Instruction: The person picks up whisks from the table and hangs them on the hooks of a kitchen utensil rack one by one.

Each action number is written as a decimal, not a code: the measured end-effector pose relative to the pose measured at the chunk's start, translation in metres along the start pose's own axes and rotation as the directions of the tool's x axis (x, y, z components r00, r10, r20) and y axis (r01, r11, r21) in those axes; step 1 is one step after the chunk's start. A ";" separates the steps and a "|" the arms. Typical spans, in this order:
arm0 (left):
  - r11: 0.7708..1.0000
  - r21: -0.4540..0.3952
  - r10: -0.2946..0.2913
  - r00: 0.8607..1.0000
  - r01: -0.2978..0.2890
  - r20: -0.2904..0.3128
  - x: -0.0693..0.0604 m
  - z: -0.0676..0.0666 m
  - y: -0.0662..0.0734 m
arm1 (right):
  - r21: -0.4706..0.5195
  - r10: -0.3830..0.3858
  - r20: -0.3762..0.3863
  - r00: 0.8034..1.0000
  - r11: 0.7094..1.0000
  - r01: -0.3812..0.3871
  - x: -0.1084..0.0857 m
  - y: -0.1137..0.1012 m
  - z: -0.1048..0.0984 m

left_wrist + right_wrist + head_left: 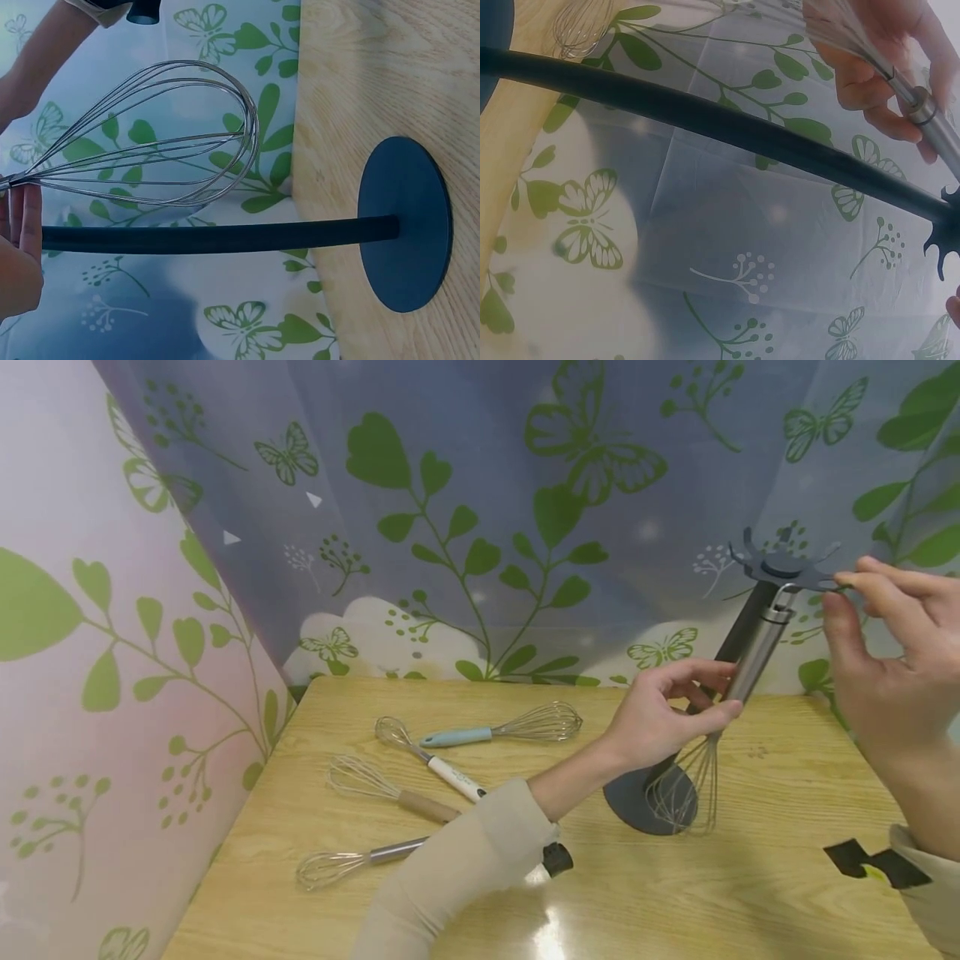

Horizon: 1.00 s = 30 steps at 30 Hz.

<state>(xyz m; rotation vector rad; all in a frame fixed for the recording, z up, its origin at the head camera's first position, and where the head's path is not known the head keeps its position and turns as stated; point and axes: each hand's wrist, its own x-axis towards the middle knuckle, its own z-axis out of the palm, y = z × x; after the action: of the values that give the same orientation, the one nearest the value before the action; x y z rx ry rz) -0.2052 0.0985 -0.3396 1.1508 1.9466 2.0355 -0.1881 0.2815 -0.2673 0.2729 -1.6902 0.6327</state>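
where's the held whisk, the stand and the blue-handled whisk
Held whisk [757, 652]: head view, on its metal handle
Stand [416, 259]: left wrist view, on its round base
Blue-handled whisk [459, 737]: head view, on its handle

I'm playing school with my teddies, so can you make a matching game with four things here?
Things:
1. Left hand
2. Right hand
3. Stand
4. Table

Matches:
A. Dark, with a round base
B. Yellowish wood
C. Up by the stand's top
D. Gripping a whisk by its silver handle

Right pairs: 1-D, 2-C, 3-A, 4-B
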 end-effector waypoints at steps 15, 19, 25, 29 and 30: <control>1.000 0.020 0.016 1.000 -0.016 -0.012 0.005 -0.003 -0.007 | 0.006 -0.009 -0.043 0.999 1.000 0.009 0.000 -0.005 0.001; 0.999 0.018 0.027 1.000 -0.027 -0.016 0.006 -0.003 -0.009 | 0.007 -0.016 -0.048 0.999 1.000 0.016 0.000 -0.005 0.001; 0.999 0.001 0.033 0.999 -0.033 -0.018 0.007 -0.004 -0.011 | -0.010 -0.029 -0.026 0.999 1.000 0.028 -0.001 -0.002 -0.001; 0.999 0.035 0.019 1.000 -0.019 -0.009 0.008 -0.005 -0.011 | -0.003 -0.027 -0.032 0.999 1.000 0.027 -0.001 -0.002 -0.001; 0.999 0.036 0.017 1.000 -0.017 -0.007 0.008 -0.005 -0.011 | 0.000 -0.027 -0.034 0.999 1.000 0.027 -0.001 -0.003 -0.001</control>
<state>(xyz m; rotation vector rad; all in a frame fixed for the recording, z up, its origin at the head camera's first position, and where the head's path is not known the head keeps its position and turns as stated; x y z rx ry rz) -0.2181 0.1008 -0.3460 1.1731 1.9915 2.0238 -0.1861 0.2794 -0.2673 0.2830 -1.6511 0.6143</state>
